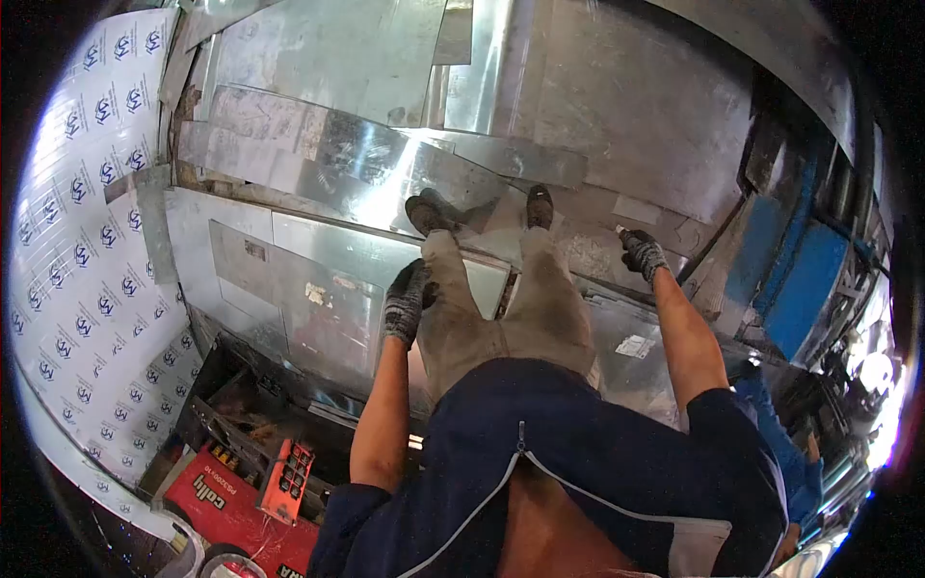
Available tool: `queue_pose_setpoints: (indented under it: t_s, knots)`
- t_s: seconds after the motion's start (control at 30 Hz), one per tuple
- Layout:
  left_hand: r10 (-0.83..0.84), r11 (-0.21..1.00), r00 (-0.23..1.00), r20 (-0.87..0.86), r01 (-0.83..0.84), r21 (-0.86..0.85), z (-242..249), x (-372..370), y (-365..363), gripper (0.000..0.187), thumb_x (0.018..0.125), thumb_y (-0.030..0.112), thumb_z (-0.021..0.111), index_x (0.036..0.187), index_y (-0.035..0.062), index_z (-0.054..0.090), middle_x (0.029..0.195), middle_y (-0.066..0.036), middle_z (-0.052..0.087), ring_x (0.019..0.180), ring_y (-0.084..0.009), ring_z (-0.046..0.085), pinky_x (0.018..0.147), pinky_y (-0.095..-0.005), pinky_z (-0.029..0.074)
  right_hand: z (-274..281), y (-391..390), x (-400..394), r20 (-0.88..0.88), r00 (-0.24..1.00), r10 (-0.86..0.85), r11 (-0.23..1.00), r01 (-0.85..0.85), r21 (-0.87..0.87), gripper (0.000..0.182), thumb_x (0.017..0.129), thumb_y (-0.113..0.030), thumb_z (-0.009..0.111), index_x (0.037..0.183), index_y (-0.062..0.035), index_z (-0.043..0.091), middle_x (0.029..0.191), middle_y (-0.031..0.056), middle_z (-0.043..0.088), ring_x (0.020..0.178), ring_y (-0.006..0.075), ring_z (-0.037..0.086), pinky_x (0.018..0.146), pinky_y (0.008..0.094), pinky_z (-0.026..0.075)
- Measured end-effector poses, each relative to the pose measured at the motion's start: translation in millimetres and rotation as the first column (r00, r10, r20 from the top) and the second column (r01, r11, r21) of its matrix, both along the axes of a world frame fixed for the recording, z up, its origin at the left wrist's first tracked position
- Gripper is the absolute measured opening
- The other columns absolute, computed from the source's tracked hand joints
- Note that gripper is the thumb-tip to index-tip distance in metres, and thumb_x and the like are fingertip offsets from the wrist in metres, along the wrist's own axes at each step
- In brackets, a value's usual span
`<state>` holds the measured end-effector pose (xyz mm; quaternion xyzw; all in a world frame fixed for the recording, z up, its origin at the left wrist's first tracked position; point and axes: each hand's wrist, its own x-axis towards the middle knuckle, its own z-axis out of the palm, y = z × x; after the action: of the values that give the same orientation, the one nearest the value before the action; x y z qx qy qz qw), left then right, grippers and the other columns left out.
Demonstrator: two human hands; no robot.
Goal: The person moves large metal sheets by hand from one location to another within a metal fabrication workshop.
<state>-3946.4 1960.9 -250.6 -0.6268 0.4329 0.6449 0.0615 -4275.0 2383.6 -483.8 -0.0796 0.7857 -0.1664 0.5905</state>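
Observation:
My left hand (409, 299), in a grey and black knit glove, hangs beside my left thigh. Nothing shows in it, and its thumb stands a little apart from the loosely bent fingers. On the other side, my right hand (643, 254), gloved the same way, is held out from my right leg. Its fingers are closed round a small object with a pale tip (620, 229); most of that object is hidden in the glove. Beneath and around my shoes lie overlapping metal sheets (356, 159), some shiny, some dull and stained.
A red machine marked "colly" (207, 491) stands at lower left, with an orange control box (287, 480) on it. White printed film (92, 250) covers a panel at far left. Blue metal parts (807, 289) stand at right. Part of another person in blue (795, 462) shows at lower right.

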Motion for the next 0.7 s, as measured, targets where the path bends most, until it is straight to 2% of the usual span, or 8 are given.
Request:
queue_pose_setpoints:
  t_s: [0.03, 0.1, 0.17, 0.23, 0.3, 0.33, 0.5, 0.7]
  knots:
    - [0.010, 1.000, 1.000, 0.010, -0.010, -0.001, -16.6, 4.2, -3.0, 0.045, 0.095, 0.026, 0.066, 0.134, 0.0061, 0.056, 0.117, -0.010, 0.068, 0.094, -0.0210, 0.069, 0.079, -0.0332, 0.056, -3.8, -10.2, 3.5, 0.091, 0.971, -0.219, 0.976, 0.217, 0.037, 0.052, 0.080, -0.011, 0.073, 0.129, -0.0040, 0.055, 0.125, 0.0199, 0.062, 0.114, 0.0377, 0.061, 0.098, 0.0434, 0.050]
    - [-0.468, 0.849, 0.883, -0.021, 0.443, -0.288, -50.3, 15.0, -10.4, 0.040, 0.095, 0.023, 0.063, 0.131, 0.0048, 0.057, 0.119, -0.013, 0.066, 0.101, -0.0255, 0.067, 0.087, -0.0346, 0.053, -8.0, -36.9, 17.0, -0.379, 0.778, 0.501, 0.787, -0.592, -0.173, 0.048, 0.080, -0.011, 0.074, 0.125, -0.0037, 0.058, 0.124, 0.0180, 0.064, 0.111, 0.0372, 0.062, 0.095, 0.0426, 0.051]
    - [-0.707, 0.607, 0.706, 0.052, 0.642, -0.468, -80.8, 19.5, -19.9, 0.035, 0.096, 0.019, 0.060, 0.127, 0.0034, 0.057, 0.122, -0.016, 0.064, 0.109, -0.0296, 0.063, 0.096, -0.0364, 0.050, -21.2, -70.8, 37.7, 0.022, 0.970, 0.243, 0.964, -0.239, -0.121, 0.049, 0.078, -0.011, 0.075, 0.124, -0.0051, 0.059, 0.124, 0.0176, 0.064, 0.112, 0.0377, 0.061, 0.096, 0.0422, 0.049]
    - [-0.383, 0.918, 0.912, 0.150, 0.357, 0.169, -86.0, -12.0, -28.6, 0.036, 0.099, 0.020, 0.054, 0.131, 0.0035, 0.056, 0.132, -0.017, 0.059, 0.120, -0.0302, 0.057, 0.101, -0.0387, 0.046, -55.4, -85.3, 65.6, -0.387, 0.893, 0.228, 0.804, -0.397, -0.443, 0.054, 0.078, -0.011, 0.076, 0.129, -0.0074, 0.058, 0.128, 0.0164, 0.062, 0.116, 0.0371, 0.059, 0.100, 0.0426, 0.047]
    - [-0.513, 0.829, 0.857, 0.047, 0.509, -0.232, -161.4, 29.0, -35.6, 0.039, 0.095, 0.031, 0.064, 0.123, 0.0043, 0.066, 0.107, -0.010, 0.069, 0.086, -0.0154, 0.066, 0.074, -0.0312, 0.053, -76.4, -124.1, 80.3, 0.128, 0.987, -0.095, 0.936, 0.133, -0.326, 0.060, 0.078, -0.012, 0.076, 0.134, -0.0092, 0.055, 0.133, 0.0162, 0.058, 0.119, 0.0364, 0.057, 0.102, 0.0431, 0.046]
    - [-0.661, 0.725, 0.741, 0.116, 0.671, -0.155, -179.7, 26.0, -44.2, 0.041, 0.095, 0.033, 0.065, 0.125, 0.0049, 0.065, 0.107, -0.009, 0.069, 0.085, -0.0161, 0.066, 0.073, -0.0321, 0.053, -89.3, -141.8, 82.8, -0.125, 0.969, 0.211, 0.886, -0.244, -0.395, 0.059, 0.080, -0.015, 0.074, 0.135, -0.0093, 0.055, 0.135, 0.0166, 0.057, 0.119, 0.0363, 0.056, 0.103, 0.0434, 0.045]
    - [0.018, 0.956, 0.990, 0.143, -0.058, 0.288, -237.8, -2.4, -52.7, 0.049, 0.098, 0.038, 0.060, 0.134, 0.0059, 0.058, 0.114, -0.006, 0.066, 0.090, -0.0187, 0.067, 0.073, -0.0333, 0.054, -170.9, -226.8, 107.6, 0.092, 0.995, 0.044, 0.965, -0.019, -0.260, 0.048, 0.080, -0.017, 0.071, 0.126, -0.0102, 0.060, 0.125, 0.0170, 0.062, 0.112, 0.0371, 0.059, 0.097, 0.0422, 0.049]
    - [0.104, 0.849, 0.980, 0.172, -0.177, 0.497, -377.9, 83.7, -36.9, 0.057, 0.096, 0.040, 0.062, 0.142, 0.0082, 0.049, 0.126, -0.008, 0.064, 0.099, -0.0217, 0.067, 0.081, -0.0354, 0.054, -379.9, -292.2, 128.4, -0.344, 0.723, 0.599, 0.776, -0.631, 0.027, 0.054, 0.082, -0.027, 0.068, 0.132, -0.0085, 0.056, 0.133, 0.0167, 0.058, 0.122, 0.0351, 0.054, 0.105, 0.0417, 0.042]
